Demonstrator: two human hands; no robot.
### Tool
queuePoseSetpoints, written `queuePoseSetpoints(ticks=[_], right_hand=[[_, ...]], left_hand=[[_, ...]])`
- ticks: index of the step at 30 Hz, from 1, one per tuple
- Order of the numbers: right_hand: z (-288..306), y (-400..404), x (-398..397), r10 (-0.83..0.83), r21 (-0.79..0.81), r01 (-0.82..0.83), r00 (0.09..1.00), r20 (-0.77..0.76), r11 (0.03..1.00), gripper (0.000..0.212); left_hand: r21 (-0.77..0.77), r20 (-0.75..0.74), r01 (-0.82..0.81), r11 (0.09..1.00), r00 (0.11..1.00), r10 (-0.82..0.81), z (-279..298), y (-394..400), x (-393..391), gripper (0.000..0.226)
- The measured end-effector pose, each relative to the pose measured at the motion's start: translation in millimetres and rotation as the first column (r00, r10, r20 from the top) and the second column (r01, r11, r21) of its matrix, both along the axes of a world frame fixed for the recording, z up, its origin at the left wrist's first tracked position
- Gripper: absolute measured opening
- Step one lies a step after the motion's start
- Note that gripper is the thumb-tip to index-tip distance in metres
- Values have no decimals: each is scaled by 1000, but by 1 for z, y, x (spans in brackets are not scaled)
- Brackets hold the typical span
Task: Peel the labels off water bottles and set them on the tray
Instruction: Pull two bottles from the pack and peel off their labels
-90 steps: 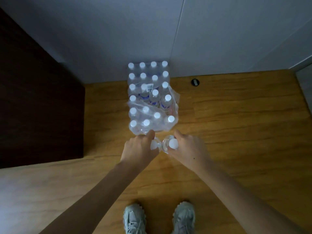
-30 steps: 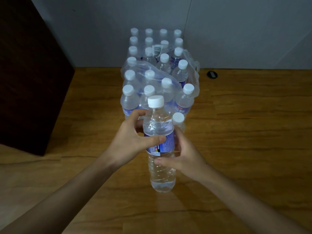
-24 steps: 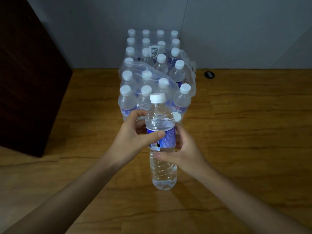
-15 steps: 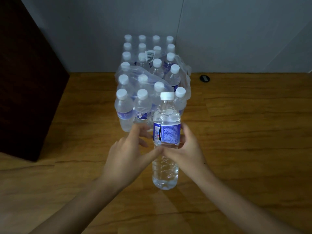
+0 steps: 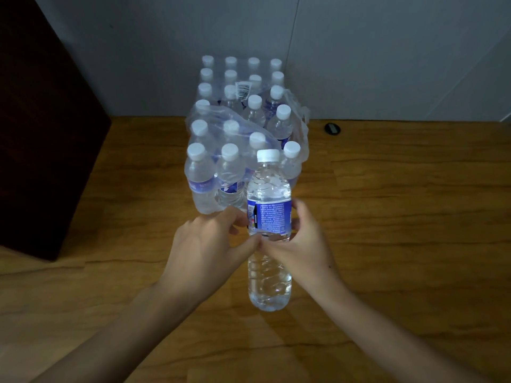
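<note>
I hold a clear water bottle upright in front of me, white cap on top. Its blue label with small white print wraps the middle and faces me. My left hand grips the bottle from the left, fingertips at the label's left edge. My right hand grips it from the right, just under the label. Both thumbs meet below the label. No tray is in view.
Behind the bottle stands a shrink-wrapped pack of several capped bottles, its plastic torn open at the front. A dark wooden cabinet is on the left. A small black disc lies on the wooden floor by the grey wall.
The bottle has been turned so the label's printed back faces me. My left hand slid lower and its thumb now meets my right thumb under the label.
</note>
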State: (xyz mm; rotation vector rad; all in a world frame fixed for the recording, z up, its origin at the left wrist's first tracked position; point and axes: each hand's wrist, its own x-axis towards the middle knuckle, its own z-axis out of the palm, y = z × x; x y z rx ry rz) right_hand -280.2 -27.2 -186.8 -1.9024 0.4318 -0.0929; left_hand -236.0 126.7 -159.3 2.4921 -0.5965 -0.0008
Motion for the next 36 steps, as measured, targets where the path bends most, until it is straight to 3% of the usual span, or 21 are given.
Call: queuePoseSetpoints(ticks=[12,21,23,25,28,36], right_hand=[[10,3,-3,-36,-121,31,999,-35,992,64],[12,7,-3,-36,47,38,999,-33,998,70],[13,4,-4,-21,172,28,999,-45,985,65],[17,1,-5,10,300,4,999,-46,954,56],[24,-2,-6,87,421,-73,996,-12,904,48],[34,-8,0,354,552,-347,930,99,758,57]], left_hand=[[168,102,34,985,993,-52,6,-8,-1,29],[167,196,71,983,975,-103,4,-2,-3,19],[25,79,48,999,996,-49,4,1,-2,15],[-231,-195,-17,973,980,-29,2,4,2,17],[-513,-507,-126,849,843,-181,1,4,7,29],[-670,-635,-123,732,605,-480,2,10,14,49]])
